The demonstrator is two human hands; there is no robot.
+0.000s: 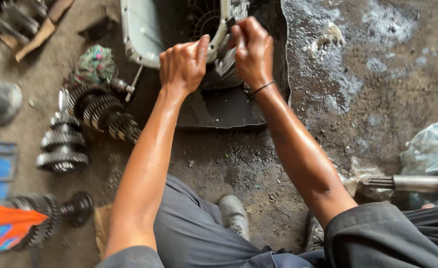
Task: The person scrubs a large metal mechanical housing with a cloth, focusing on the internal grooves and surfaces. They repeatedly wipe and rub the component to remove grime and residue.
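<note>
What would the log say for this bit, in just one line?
left hand: grips housing rim | right hand: holds gear | gear shafts: on floor, left | rag: beside them

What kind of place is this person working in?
Most likely a rough vehicle repair workshop. Geared shafts lie on a dirty, oil-stained floor, and both hands, left hand and right hand, work on a metal housing holding a gear.

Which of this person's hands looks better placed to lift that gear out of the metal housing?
Probably the right hand: its fingers already close on the gear. The left hand grips the housing rim, steadying it.
</note>
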